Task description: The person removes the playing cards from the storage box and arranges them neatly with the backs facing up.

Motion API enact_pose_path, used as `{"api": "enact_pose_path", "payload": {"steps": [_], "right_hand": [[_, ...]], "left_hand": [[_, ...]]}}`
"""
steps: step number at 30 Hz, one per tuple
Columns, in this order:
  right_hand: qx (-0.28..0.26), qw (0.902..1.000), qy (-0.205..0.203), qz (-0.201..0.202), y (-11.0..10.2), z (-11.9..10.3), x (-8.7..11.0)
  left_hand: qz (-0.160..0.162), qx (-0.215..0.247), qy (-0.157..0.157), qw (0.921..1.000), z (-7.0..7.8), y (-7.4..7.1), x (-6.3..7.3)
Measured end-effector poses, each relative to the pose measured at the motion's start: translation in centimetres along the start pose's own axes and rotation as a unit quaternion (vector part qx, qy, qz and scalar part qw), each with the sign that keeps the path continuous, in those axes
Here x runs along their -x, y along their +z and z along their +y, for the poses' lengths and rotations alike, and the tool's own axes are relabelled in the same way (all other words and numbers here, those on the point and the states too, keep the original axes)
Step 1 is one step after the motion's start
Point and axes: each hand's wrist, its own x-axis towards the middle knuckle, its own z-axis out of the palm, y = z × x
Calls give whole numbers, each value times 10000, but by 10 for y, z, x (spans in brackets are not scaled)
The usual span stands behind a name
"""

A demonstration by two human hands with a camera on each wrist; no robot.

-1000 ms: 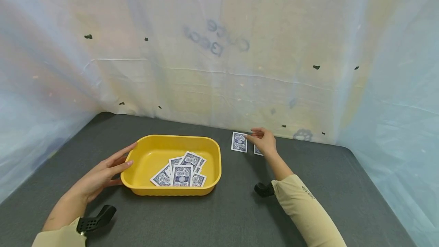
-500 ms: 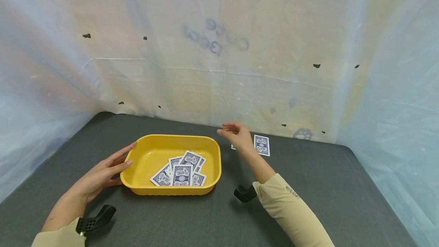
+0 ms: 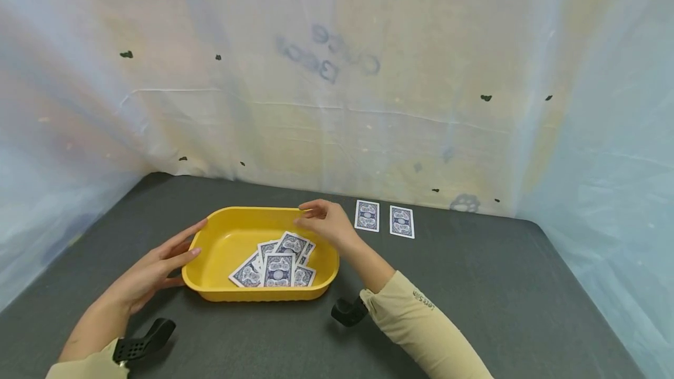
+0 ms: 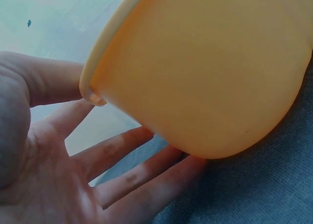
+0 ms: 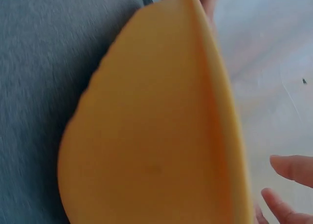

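My left hand point(image 3: 152, 271) holds the left end of a yellow plastic tray point(image 3: 253, 295), its thumb over the rim and the other fingers spread against the outer wall in the left wrist view. Inside the tray lies a loose pile of blue-and-white playing cards point(image 3: 278, 266), backs up. My right hand point(image 3: 332, 224) hovers over the tray's right rim, thumb and fingers apart, with nothing seen between them. In the right wrist view, its fingertips point(image 5: 291, 168) show beyond the tray's rim.
Two face-down playing cards, a left one point(image 3: 367, 216) and a right one point(image 3: 402, 222), lie apart on the dark grey table point(image 3: 474, 285), right of the tray. A pale translucent sheet point(image 3: 337, 133) hangs along the back and both sides.
From over the two table cards, my right hand has moved left to the tray's right rim. Both table cards are now uncovered. The left hand stays on the tray.
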Motion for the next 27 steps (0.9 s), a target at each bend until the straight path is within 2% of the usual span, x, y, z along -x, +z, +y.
{"api": "enact_pose_path", "payload": {"steps": [6, 13, 22, 27], "right_hand": [[248, 9994, 14, -258, 12, -1, 2], [358, 9979, 104, -534, 21, 2, 3], [1335, 9868, 214, -888, 33, 6, 5], [1947, 9749, 213, -1059, 37, 7, 7]], "left_hand": [[65, 24, -100, 9999, 1, 1, 1], [18, 37, 4, 10000, 1, 2, 0], [54, 40, -24, 10000, 3, 3, 1], [68, 35, -57, 10000, 3, 3, 1]]}}
